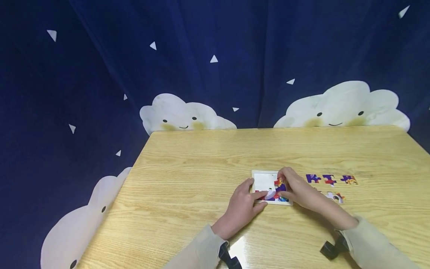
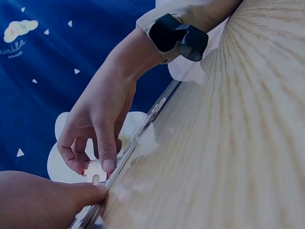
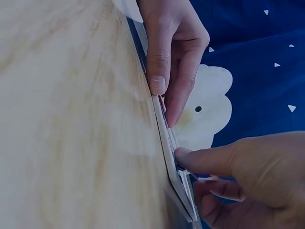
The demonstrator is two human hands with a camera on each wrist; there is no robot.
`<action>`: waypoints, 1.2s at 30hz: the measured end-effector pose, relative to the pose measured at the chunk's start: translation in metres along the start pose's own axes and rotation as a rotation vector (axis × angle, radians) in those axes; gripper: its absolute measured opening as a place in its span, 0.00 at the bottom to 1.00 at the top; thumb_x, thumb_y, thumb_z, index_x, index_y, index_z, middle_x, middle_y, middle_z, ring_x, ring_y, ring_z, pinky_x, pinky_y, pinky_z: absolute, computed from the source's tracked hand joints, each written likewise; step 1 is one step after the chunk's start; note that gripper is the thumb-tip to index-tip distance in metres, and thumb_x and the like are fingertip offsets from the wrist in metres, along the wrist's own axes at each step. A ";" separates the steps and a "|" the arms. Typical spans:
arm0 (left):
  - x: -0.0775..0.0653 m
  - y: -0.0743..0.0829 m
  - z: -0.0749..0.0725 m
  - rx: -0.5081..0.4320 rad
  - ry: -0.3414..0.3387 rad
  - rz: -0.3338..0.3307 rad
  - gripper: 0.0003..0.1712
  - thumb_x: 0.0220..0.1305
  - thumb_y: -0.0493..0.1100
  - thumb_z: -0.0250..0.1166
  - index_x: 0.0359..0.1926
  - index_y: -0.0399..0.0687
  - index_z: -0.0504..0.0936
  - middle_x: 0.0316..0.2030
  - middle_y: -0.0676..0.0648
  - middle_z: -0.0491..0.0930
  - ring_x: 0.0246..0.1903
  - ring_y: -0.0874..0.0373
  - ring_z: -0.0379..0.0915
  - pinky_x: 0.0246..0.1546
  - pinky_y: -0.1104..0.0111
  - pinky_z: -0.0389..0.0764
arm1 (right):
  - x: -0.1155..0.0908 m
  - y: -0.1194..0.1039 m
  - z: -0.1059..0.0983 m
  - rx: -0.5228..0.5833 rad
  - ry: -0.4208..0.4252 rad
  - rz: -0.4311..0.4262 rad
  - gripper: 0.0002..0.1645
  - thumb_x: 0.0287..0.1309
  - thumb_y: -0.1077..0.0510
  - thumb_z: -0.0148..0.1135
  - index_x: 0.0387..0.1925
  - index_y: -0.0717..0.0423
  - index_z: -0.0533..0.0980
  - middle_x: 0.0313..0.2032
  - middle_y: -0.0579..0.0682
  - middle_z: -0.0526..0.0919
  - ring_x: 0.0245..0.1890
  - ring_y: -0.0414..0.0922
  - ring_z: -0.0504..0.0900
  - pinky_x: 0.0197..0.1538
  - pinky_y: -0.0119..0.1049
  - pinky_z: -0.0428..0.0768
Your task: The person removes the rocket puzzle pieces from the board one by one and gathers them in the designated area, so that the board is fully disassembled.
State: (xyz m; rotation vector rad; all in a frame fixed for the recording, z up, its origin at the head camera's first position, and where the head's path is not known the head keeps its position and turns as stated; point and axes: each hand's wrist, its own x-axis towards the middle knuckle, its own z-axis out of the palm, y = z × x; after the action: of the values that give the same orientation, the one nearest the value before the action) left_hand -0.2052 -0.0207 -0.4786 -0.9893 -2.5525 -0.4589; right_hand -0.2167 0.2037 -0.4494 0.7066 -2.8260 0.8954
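A jigsaw puzzle tray (image 1: 265,172) with a pale rim lies on the table, coloured pieces fitted along its lower side and bare white board at upper left. My left hand (image 1: 240,207) rests at its lower left corner, index finger stretched over the picture and thumb by the near rim. Over the tray's right part, my right hand (image 1: 302,190) pinches a puzzle piece (image 2: 96,172) between thumb and fingers; its notched white side shows in the left wrist view. The piece stands tilted close over the tray, its printed face partly hidden by the fingers.
Several loose puzzle pieces (image 1: 329,179) lie to the right of the tray, and one more white-and-orange piece (image 1: 336,197) is partly behind the right wrist. The wooden table (image 1: 188,175) ends at a dark blue curtain (image 1: 201,22) with cloud prints.
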 end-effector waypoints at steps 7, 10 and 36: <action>0.000 0.000 0.000 0.001 -0.007 -0.006 0.18 0.62 0.56 0.67 0.51 0.60 0.86 0.58 0.35 0.77 0.60 0.45 0.74 0.64 0.59 0.74 | -0.004 0.003 0.002 0.012 0.030 -0.036 0.27 0.49 0.69 0.71 0.48 0.58 0.67 0.33 0.46 0.69 0.29 0.34 0.66 0.30 0.26 0.69; 0.000 0.000 -0.001 -0.001 -0.011 -0.005 0.18 0.62 0.56 0.67 0.51 0.60 0.86 0.58 0.35 0.77 0.61 0.45 0.74 0.64 0.59 0.74 | -0.005 0.004 0.003 0.025 0.041 -0.049 0.28 0.49 0.71 0.71 0.47 0.57 0.66 0.33 0.46 0.71 0.29 0.35 0.68 0.30 0.26 0.69; 0.001 0.000 0.000 -0.017 -0.038 -0.023 0.18 0.63 0.56 0.65 0.51 0.59 0.86 0.59 0.35 0.77 0.61 0.47 0.73 0.64 0.59 0.73 | -0.010 0.019 0.003 0.219 0.074 -0.019 0.26 0.51 0.74 0.66 0.48 0.55 0.67 0.35 0.46 0.74 0.30 0.30 0.71 0.30 0.26 0.74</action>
State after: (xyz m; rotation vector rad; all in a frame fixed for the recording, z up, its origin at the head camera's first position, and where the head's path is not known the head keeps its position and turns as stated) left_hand -0.2054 -0.0200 -0.4779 -0.9842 -2.6004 -0.4739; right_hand -0.2165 0.2198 -0.4642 0.7067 -2.6780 1.2147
